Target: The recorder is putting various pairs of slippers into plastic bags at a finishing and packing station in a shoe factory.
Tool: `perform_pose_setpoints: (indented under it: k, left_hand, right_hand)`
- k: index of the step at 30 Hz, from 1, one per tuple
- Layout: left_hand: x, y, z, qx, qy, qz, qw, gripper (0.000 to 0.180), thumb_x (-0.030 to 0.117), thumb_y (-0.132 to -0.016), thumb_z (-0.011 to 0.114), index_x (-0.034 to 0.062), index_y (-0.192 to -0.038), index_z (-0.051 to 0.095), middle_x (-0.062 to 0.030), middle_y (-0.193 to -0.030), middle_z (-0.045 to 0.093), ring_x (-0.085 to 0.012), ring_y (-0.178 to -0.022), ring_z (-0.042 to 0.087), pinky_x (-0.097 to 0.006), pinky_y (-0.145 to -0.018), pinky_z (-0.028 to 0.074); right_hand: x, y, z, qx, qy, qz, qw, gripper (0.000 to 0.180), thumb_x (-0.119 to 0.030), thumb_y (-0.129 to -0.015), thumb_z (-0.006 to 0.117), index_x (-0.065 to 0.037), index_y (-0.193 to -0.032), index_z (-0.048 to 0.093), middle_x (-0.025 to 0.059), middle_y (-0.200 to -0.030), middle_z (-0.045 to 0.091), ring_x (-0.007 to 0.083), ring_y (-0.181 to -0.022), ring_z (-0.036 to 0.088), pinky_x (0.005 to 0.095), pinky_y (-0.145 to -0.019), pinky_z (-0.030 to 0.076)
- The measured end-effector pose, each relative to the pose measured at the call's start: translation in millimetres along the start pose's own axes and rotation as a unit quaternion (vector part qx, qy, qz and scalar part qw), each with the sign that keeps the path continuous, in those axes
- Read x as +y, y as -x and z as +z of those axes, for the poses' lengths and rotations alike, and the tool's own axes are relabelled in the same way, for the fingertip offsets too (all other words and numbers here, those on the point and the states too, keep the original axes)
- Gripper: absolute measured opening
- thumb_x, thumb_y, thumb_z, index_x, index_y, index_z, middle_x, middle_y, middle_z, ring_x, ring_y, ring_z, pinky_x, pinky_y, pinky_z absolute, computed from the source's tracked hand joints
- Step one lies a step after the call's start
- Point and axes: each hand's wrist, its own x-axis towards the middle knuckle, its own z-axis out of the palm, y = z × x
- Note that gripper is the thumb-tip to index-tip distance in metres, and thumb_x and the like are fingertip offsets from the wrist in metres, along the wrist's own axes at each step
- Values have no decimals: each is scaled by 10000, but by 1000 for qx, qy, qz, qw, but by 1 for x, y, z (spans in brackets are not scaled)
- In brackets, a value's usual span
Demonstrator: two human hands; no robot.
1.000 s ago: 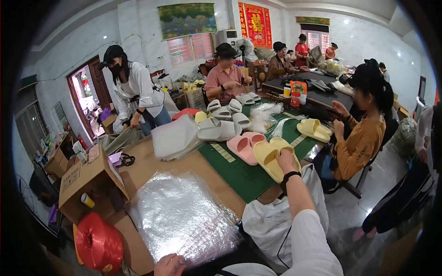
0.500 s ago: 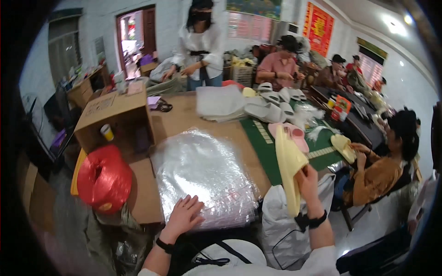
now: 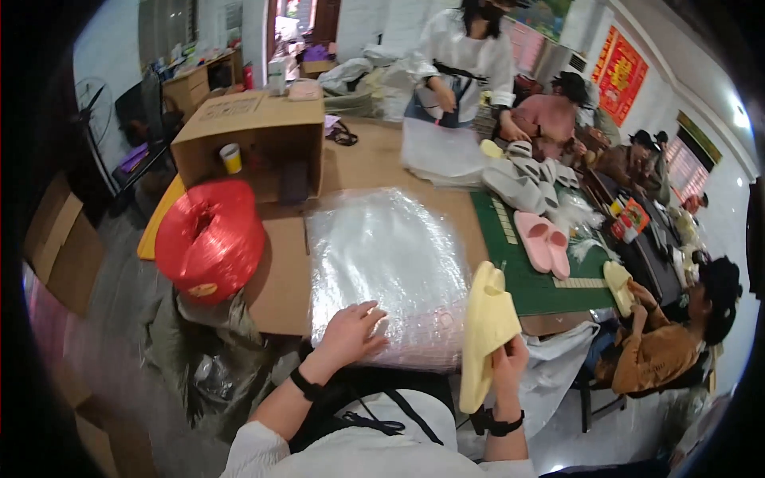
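My right hand (image 3: 510,366) grips a pale yellow slipper (image 3: 488,327), held upright past the table's near edge, to the right of a stack of clear plastic bags (image 3: 390,263). On the near part of that stack rests my left hand (image 3: 351,338), fingers apart and nothing in them. A pair of pink slippers (image 3: 543,243) lies on a green cutting mat (image 3: 498,267) beyond the yellow slipper. Several grey slippers (image 3: 514,187) are heaped behind the pink pair.
A big red roll of plastic twine (image 3: 209,243) stands at the left, before an open cardboard box (image 3: 247,119) holding a yellow-and-white cup. Across the table a person in white (image 3: 462,64) handles more clear bags (image 3: 438,155). At right, a seated person (image 3: 657,342) holds another yellow slipper (image 3: 617,287).
The view has turned left, shifting the scene rightward. My right hand has brought the yellow slipper lower and closer to the bags. The person across the table now reaches toward the far bags and slippers.
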Motion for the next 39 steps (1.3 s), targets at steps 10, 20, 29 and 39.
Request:
perform_pose_setpoints:
  k: [10, 20, 29, 39]
  left_hand:
    - [-4, -5, 18, 51, 14, 13, 999, 199, 259, -816, 730, 101, -936, 726, -80, -1087, 699, -318, -1006, 631, -411, -912, 500]
    - [-3, -12, 11, 11, 118, -149, 982, 203, 232, -819, 743, 79, -948, 779, -104, -1095, 724, -301, -1045, 626, -401, -911, 505]
    - [-8, -3, 14, -44, 81, -36, 995, 427, 335, -745, 808, 96, -1092, 732, -144, -1264, 645, -361, -1194, 556, -430, -1063, 419]
    - [13, 13, 27, -67, 13, 69, 995, 402, 234, -920, 644, 90, -1293, 614, -177, -1312, 603, -409, -1253, 522, -461, -1049, 438]
  right_hand:
    - [-12, -4, -18, 49, 37, -65, 996, 177, -60, -927, 675, 29, -1079, 656, -22, -849, 632, 32, -706, 501, 197, -625, 412]
    - [-19, 14, -19, -26, 75, -18, 997, 206, -15, -878, 685, 19, -1081, 679, -40, -853, 631, 24, -718, 518, 186, -616, 417]
    - [3, 26, -5, -92, 23, 39, 995, 256, -24, -872, 706, 17, -1122, 670, 4, -925, 682, 55, -810, 616, 211, -701, 492]
    - [-3, 20, -15, -36, -46, 45, 997, 284, -32, -890, 704, 25, -1162, 647, 16, -999, 693, 77, -877, 633, 231, -760, 502]
